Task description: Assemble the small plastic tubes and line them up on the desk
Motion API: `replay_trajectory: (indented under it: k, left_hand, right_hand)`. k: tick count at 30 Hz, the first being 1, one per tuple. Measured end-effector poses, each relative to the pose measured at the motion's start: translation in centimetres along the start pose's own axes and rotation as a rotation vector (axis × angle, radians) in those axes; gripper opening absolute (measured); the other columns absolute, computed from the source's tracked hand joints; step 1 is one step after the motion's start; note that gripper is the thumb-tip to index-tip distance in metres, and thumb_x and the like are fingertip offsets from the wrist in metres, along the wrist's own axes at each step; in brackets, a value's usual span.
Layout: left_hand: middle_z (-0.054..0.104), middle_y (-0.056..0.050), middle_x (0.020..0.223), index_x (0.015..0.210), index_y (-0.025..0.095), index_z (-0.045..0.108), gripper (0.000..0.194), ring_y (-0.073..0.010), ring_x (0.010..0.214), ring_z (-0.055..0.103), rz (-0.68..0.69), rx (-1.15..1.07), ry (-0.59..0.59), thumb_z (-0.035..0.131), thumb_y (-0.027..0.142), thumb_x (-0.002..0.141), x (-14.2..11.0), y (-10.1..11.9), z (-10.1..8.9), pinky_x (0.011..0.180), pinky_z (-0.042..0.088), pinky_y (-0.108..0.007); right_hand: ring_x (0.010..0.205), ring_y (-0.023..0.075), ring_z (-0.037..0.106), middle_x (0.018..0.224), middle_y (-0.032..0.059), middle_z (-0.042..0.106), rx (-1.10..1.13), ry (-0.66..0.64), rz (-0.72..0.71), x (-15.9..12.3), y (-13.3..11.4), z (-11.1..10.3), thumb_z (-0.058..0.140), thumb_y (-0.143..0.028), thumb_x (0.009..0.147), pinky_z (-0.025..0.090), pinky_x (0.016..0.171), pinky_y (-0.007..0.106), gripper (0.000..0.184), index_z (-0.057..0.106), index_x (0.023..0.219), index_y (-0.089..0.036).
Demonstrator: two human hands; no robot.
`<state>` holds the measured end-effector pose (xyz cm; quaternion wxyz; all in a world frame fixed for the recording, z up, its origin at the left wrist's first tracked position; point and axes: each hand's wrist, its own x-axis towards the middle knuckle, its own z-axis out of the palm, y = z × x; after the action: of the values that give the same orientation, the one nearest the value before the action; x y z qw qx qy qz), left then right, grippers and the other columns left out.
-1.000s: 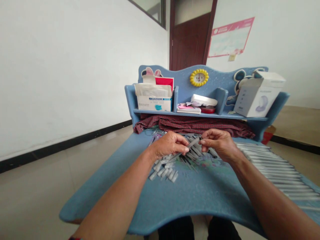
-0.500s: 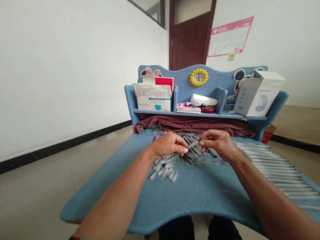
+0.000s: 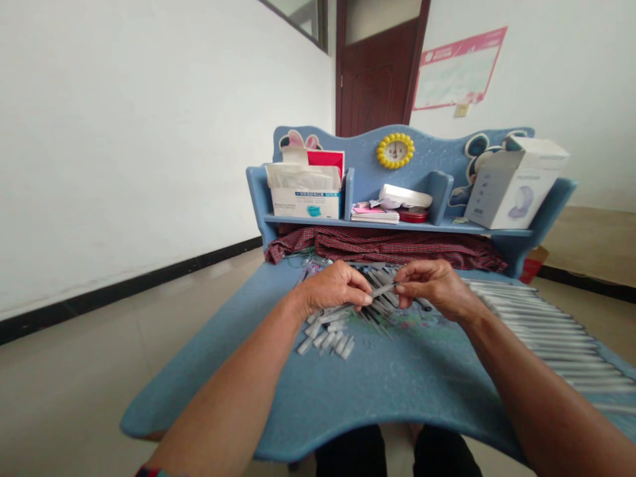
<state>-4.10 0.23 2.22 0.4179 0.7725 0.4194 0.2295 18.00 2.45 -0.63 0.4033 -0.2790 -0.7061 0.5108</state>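
Note:
My left hand (image 3: 338, 286) is closed, its thumb and fingers pinching one end of a slim, translucent pen (image 3: 382, 290). At the pen's other end, my right hand (image 3: 431, 286) pinches a small dark part between thumb and fingertips. The pen spans the gap between both hands, slightly tilted up to the right. Under and behind it lies a loose pile of grey and black pen parts (image 3: 380, 315), partly hidden by my hands. Several short, whitish translucent caps (image 3: 328, 339) lie near my left wrist.
On the blue table (image 3: 368, 391), a long row of pens (image 3: 561, 338) lies beside my right forearm. Checked cloth (image 3: 387, 246) is bunched under the shelf, which carries a mask box (image 3: 307, 202), a white carton (image 3: 517, 185) and a red round tin (image 3: 413, 216).
My right hand has shifted slightly left, nearer my left hand, and the dark end of the pen is now more covered by its fingers. The left hand has barely moved.

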Motion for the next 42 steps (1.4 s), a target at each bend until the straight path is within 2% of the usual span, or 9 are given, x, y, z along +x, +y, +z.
replay_trajectory:
  k: [9, 18, 26, 30, 34, 36, 40, 42]
  left_hand:
    - [0.060, 0.001, 0.056, 0.072, 0.014, 0.072, 0.014, -0.0084, 0.051, 0.048, -0.014, -0.033, -0.044, 0.064, 0.023, 0.065, -0.1, 0.1, 0.2, 0.052, 0.033, -0.020]
    - [0.060, 0.001, 0.056, 0.073, 0.012, 0.070, 0.013, -0.0083, 0.053, 0.049, 0.001, -0.012, -0.033, 0.062, 0.020, 0.067, 0.0, 0.0, 0.4, 0.054, 0.034, -0.020]
    - [0.060, 0.002, 0.058, 0.073, 0.012, 0.069, 0.013, -0.0086, 0.055, 0.050, 0.013, 0.036, -0.074, 0.063, 0.020, 0.065, 0.3, -0.4, 0.3, 0.056, 0.036, -0.020]
    - [0.060, 0.002, 0.058, 0.073, 0.011, 0.068, 0.015, -0.0091, 0.055, 0.051, -0.008, 0.039, -0.046, 0.065, 0.022, 0.063, 0.3, -0.3, 0.4, 0.055, 0.036, -0.020]
    - [0.059, 0.002, 0.057, 0.073, 0.011, 0.068, 0.015, -0.0086, 0.054, 0.049, -0.031, 0.000, 0.017, 0.065, 0.022, 0.062, 0.2, -0.2, 0.5, 0.054, 0.036, -0.020]
    - [0.059, 0.002, 0.057, 0.073, 0.011, 0.068, 0.015, -0.0085, 0.053, 0.049, -0.028, 0.005, 0.012, 0.065, 0.022, 0.062, 0.2, -0.2, 0.5, 0.054, 0.036, -0.020]
    - [0.060, 0.002, 0.059, 0.074, 0.012, 0.069, 0.015, -0.0089, 0.055, 0.050, -0.016, 0.045, -0.013, 0.064, 0.021, 0.063, 0.2, -0.2, 0.5, 0.055, 0.036, -0.020]
    - [0.060, 0.002, 0.059, 0.074, 0.011, 0.069, 0.016, -0.0091, 0.055, 0.050, -0.021, 0.051, 0.002, 0.064, 0.021, 0.063, 0.3, -0.2, 0.5, 0.055, 0.036, -0.020]
  right_hand:
    - [0.044, 0.0122, 0.059, 0.052, 0.0021, 0.064, -0.026, -0.086, 0.076, 0.0, 0.3, -0.3, 0.072, -0.034, 0.065, 0.046, 0.045, 0.023, 0.026, 0.064, 0.076, -0.011]
    - [0.045, 0.0116, 0.060, 0.063, 0.0019, 0.066, -0.036, -0.128, 0.088, 0.1, 0.7, -0.6, 0.069, -0.038, 0.069, 0.045, 0.044, 0.022, 0.028, 0.062, 0.077, -0.012]
    - [0.040, 0.0106, 0.057, 0.054, 0.0011, 0.062, -0.160, -0.217, 0.129, 0.0, 1.0, -0.2, 0.054, -0.050, 0.079, 0.041, 0.040, 0.020, 0.039, 0.055, 0.066, -0.013]
    - [0.034, 0.0105, 0.054, 0.051, 0.0019, 0.061, -0.164, -0.195, 0.190, 0.1, 1.3, -0.1, 0.045, -0.056, 0.081, 0.040, 0.036, 0.020, 0.047, 0.053, 0.063, -0.014]
    - [0.044, 0.0125, 0.061, 0.062, 0.0016, 0.065, -0.119, -0.156, 0.109, 0.2, 1.1, -0.2, 0.058, -0.050, 0.076, 0.044, 0.043, 0.021, 0.035, 0.056, 0.074, -0.015]
    - [0.045, 0.0126, 0.061, 0.062, 0.0011, 0.065, -0.113, -0.147, 0.091, 0.2, 1.1, -0.1, 0.061, -0.047, 0.074, 0.044, 0.043, 0.021, 0.033, 0.057, 0.073, -0.015]
    - [0.037, 0.0120, 0.056, 0.047, 0.0022, 0.059, -0.202, -0.130, 0.131, 0.2, 1.1, 0.2, 0.046, -0.056, 0.081, 0.041, 0.039, 0.021, 0.049, 0.056, 0.058, -0.013]
    - [0.037, 0.0121, 0.057, 0.049, 0.0028, 0.060, -0.201, -0.102, 0.127, 0.2, 1.1, 0.2, 0.045, -0.057, 0.081, 0.040, 0.038, 0.021, 0.050, 0.056, 0.059, -0.013]
